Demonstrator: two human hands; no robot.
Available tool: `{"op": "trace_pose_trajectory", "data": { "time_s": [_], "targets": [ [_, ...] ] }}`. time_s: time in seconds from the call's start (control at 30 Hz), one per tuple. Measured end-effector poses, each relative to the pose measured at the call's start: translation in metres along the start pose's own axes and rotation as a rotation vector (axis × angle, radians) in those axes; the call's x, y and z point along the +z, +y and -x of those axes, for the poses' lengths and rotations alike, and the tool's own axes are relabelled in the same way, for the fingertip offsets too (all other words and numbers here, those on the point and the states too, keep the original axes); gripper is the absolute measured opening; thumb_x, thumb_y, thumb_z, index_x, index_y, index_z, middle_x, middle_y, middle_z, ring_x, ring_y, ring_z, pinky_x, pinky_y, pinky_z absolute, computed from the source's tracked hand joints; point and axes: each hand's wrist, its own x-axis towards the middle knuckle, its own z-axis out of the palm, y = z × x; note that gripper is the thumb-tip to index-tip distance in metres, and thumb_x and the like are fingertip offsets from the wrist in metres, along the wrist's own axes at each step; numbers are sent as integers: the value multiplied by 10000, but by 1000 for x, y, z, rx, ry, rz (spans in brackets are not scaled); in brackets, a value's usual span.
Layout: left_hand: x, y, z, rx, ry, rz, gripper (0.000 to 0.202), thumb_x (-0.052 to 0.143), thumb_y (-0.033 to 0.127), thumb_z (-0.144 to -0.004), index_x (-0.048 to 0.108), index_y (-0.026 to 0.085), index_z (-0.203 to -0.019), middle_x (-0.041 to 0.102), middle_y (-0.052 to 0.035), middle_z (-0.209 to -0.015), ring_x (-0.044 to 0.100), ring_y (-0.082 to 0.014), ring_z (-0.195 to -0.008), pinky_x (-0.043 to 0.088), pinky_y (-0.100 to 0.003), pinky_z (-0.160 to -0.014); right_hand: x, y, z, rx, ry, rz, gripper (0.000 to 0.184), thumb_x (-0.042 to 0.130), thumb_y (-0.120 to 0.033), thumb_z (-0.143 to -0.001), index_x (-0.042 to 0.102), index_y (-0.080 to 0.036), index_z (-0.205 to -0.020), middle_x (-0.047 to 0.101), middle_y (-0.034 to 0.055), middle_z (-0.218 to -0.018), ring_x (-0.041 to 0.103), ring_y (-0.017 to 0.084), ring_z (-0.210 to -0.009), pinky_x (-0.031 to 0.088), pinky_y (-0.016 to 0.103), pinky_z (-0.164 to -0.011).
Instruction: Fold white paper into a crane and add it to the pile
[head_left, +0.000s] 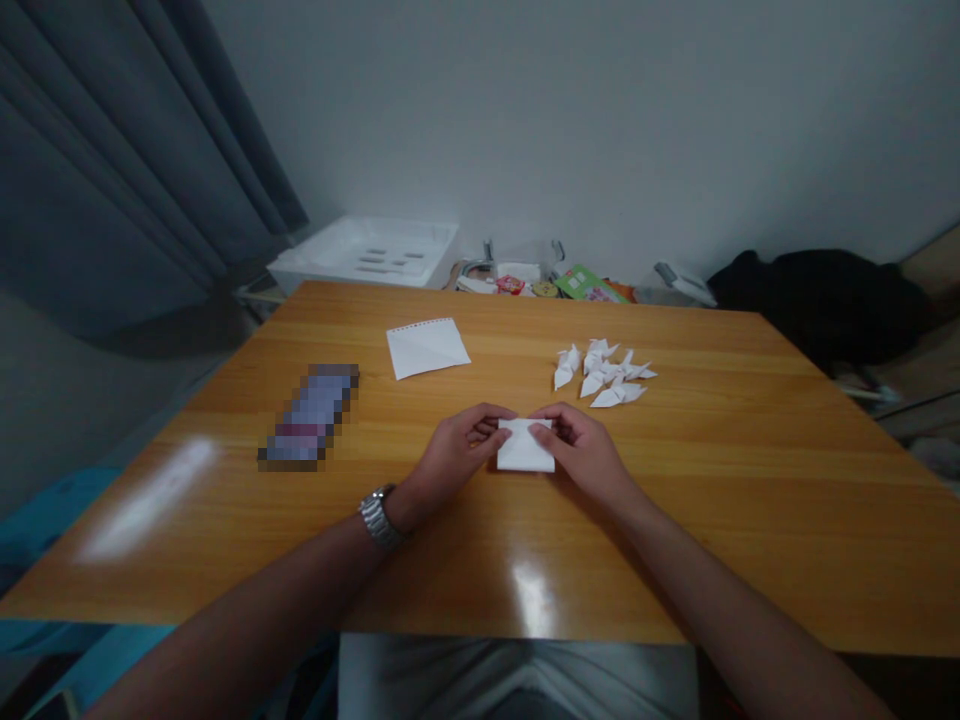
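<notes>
A small folded white paper [525, 450] is held between both hands above the wooden table, near its middle. My left hand [461, 440] pinches its upper left corner, thumb on top. On the upper right corner, my right hand [581, 440] does the same with its thumb pressed on the face. The fingertips behind the paper are partly hidden. Just beyond my right hand lie several folded white paper cranes [607, 375] in a loose cluster. Farther off to the left is a white sheet of paper [427, 348] with a perforated, torn top edge.
A blurred-out phone-like device [309, 418] lies on the left of the wooden table [720, 480]. Past the far edge are a white plastic tray [367, 250], a green packet [589, 284] and assorted clutter. A dark cloth heap [817, 300] sits at the back right.
</notes>
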Motion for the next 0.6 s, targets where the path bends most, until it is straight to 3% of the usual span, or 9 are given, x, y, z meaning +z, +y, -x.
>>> {"op": "trace_pose_trajectory", "data": {
  "time_s": [0.4,0.6],
  "targets": [
    [3,1,1,11,21,17,253,653,351,-901,660,174,-1081,714,-43,-906,685,-158,-821,573,-260,-731,3,-3,3,-9,-24,28,234,672,-428,-899,703,-212,-985,715,36,-870,631,191,-763,482,306,-676],
    [2,6,-1,-27,20,37,238,666,400,-898,686,164,-914,728,-35,-841,675,-155,-753,551,-252,-677,4,-10,6,-30,-23,61,199,666,-402,-909,708,-219,-977,717,34,-875,638,191,-770,490,310,-696]
  ]
}}
